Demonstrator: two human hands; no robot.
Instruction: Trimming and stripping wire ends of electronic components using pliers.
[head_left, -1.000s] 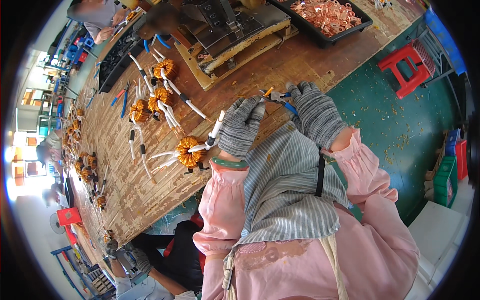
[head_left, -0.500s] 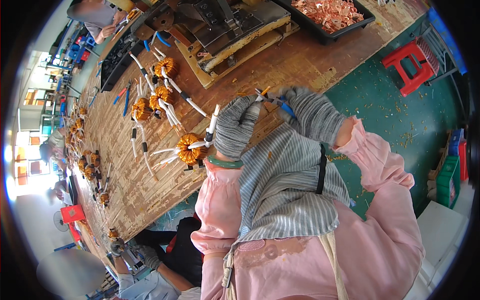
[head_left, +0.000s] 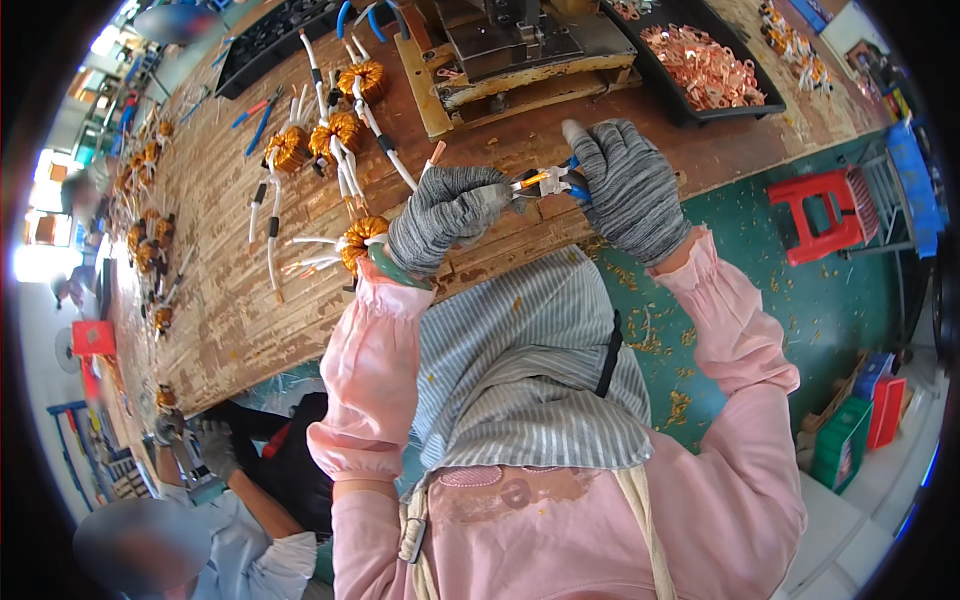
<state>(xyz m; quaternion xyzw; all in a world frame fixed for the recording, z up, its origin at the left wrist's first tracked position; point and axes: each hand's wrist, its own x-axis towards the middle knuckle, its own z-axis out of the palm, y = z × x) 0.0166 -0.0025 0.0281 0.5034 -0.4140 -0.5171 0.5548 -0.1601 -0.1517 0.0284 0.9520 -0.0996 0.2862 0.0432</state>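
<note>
Grey knit gloves cover both hands. My left hand (head_left: 447, 218) is closed in a pinch on an orange-coated wire end (head_left: 527, 182) that sticks out past its fingertips. My right hand (head_left: 632, 188) grips blue-handled pliers (head_left: 553, 184), whose jaws are at that wire end. Close by my left wrist lies a copper-wound toroid coil (head_left: 360, 240) with white-sleeved leads. A lead with a bare copper tip (head_left: 436, 154) rises behind my left hand. Whether the pinched wire belongs to this coil is hidden by the glove.
More wound coils (head_left: 335, 135) with white and black sleeved leads lie to the left. A bench press (head_left: 540, 60) stands at the far side. Beside it, a black tray (head_left: 690, 112) holds copper terminals. Red-and-blue-handled pliers (head_left: 262, 125) lie further left. A red stool (head_left: 815, 215) stands right; a co-worker (head_left: 240, 530) sits lower left.
The view has shifted, with bench and press now higher and further right. My right hand has turned, bringing the pliers' jaws to the wire end at my left fingertips.
</note>
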